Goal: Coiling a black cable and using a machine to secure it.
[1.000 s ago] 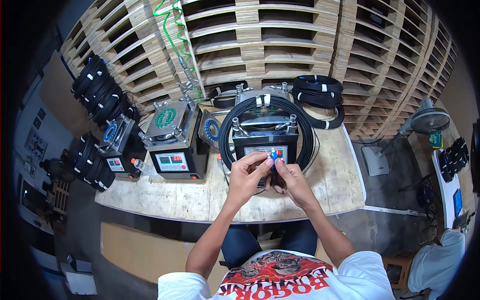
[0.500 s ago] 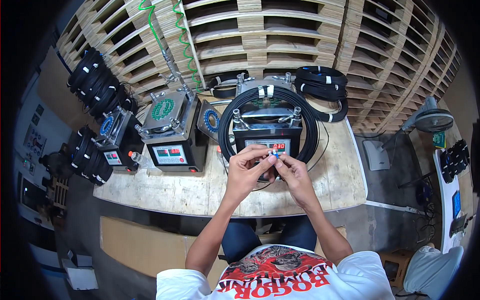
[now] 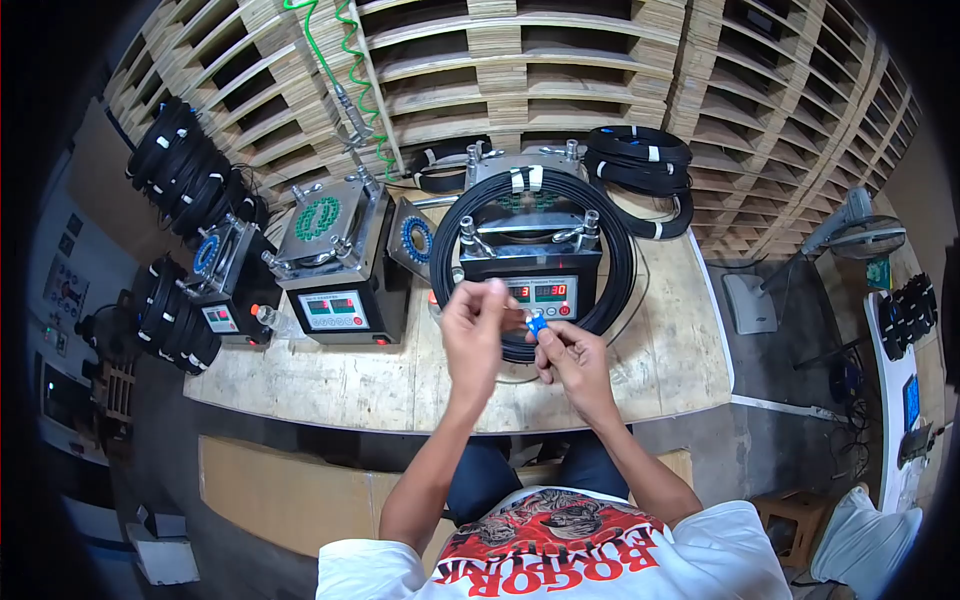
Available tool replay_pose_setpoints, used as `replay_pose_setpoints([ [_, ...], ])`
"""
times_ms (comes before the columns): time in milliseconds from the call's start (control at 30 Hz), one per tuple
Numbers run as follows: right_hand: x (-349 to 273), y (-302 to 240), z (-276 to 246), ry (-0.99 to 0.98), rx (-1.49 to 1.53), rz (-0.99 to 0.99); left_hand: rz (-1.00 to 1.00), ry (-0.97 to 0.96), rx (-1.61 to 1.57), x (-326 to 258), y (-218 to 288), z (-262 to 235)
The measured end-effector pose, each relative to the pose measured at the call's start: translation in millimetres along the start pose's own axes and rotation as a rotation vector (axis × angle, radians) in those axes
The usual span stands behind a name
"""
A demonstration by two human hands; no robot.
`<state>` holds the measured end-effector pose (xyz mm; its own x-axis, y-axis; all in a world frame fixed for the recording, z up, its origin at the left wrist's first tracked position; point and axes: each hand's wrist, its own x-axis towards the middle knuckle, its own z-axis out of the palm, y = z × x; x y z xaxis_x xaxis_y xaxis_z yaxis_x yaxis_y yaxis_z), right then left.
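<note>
My right hand (image 3: 575,365) pinches a small blue connector (image 3: 537,324) between thumb and fingers, in front of the polishing machine's panel. Just left of it, my left hand (image 3: 473,325) is raised with the fingers curled in toward the thumb; what they hold, if anything, is too small to tell. Behind both hands a large coil of black cable (image 3: 447,222), bound with white tape at its top, leans upright against the front polishing machine (image 3: 534,268). A thin stretch seems to run between the connector and my left hand.
Further left on the wooden table (image 3: 430,390) stand a second polishing machine (image 3: 334,262) and a smaller one (image 3: 224,318), with a plastic bottle (image 3: 275,320) between them. Black cable coils (image 3: 640,165) lie at the back right. A fan (image 3: 868,240) stands off the right side.
My left hand has come away from the blue connector, moving left and turning upward. My right hand has shifted slightly left and down with the connector, which now shows more fully.
</note>
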<state>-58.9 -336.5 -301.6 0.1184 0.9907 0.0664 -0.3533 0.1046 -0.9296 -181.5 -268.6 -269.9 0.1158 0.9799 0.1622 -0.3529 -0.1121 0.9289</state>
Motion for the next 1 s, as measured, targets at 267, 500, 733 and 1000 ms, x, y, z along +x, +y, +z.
replay_pose_setpoints([
  [267,3,-7,-18,0.045,0.027,-0.029,-0.017,-0.344,0.161,9,14,0],
  [500,-1,-9,-22,-0.003,0.011,0.031,0.121,-0.544,0.433,14,21,-3],
  [733,2,-11,-16,-0.034,-0.022,0.032,0.067,-0.504,0.451,11,10,-3],
  [1000,-2,-10,-19,-0.014,-0.047,0.079,-0.041,-0.273,0.185,18,2,-2],
])
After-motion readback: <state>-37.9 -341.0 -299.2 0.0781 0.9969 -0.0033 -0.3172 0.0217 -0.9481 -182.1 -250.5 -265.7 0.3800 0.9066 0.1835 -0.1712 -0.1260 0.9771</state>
